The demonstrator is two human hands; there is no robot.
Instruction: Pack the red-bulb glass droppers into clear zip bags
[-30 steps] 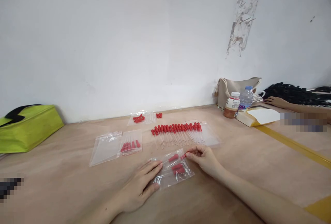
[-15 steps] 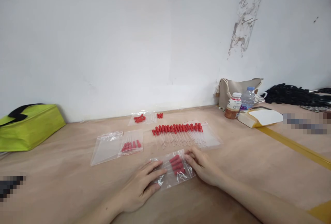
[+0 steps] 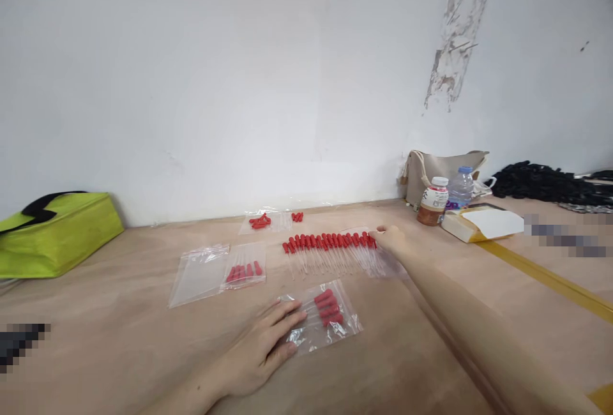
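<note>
Nearest the person on the tabletop [image 3: 143, 332], a clear front bag [image 3: 318, 339] lies flat, with about four red-bulbed droppers [image 3: 329, 306] inside. Their bulbs sit side by side toward the bag's right end and the thin tubes run left toward the fingers, so the long axes lie across the view, slanting up slightly to the right. The left hand [image 3: 261, 345] rests palm down on the left part of this bag, fingers loosely spread and thumb apart.

Beyond it stretches a long row of loose droppers [image 3: 330, 242], laid close together. These point the bulbs toward the wall [image 3: 215, 83] and the tubes toward the person, many slanting rightward. The right hand [image 3: 390, 241] is at the row's right end, thumb and fingertips drawn narrowly together beside the last bulb; I cannot tell whether it grips one.

Left of the row, a side bag [image 3: 260, 251] holds five droppers turned the opposite way, bulbs toward the person and tubes toward the wall. Just beside it lies a flat clear pouch [image 3: 198, 278]. Near the wall, clear rear packaging [image 3: 245, 228] carries a jumbled heap of red bulbs, some transparent tubes and a smaller red cluster.

All the bulbs are plain red and rounded; the tubes are slim and see-through.
</note>
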